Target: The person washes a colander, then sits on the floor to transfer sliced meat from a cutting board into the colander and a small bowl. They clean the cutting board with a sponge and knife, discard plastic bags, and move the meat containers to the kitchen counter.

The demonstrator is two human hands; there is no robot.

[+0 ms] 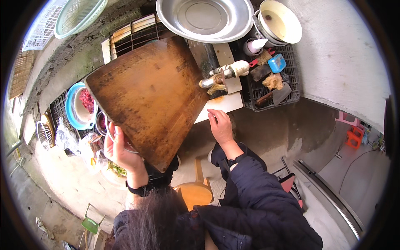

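A large, brown, stained wooden cutting board is held tilted in front of me. My left hand grips its lower left edge, with the fingers partly hidden by the board. Just off the board's right edge, my right hand is raised with its fingers stretched out and nothing in them. A tap with pale lagging stands at the board's far right corner. Close to my left hand is a blue and white strainer with shredded red-purple food in it.
A wide metal basin stands at the back. To the right, a black crate holds a cleaver, a blue box and scrubbers. Beside it is a cream bowl. A wooden stool is below me.
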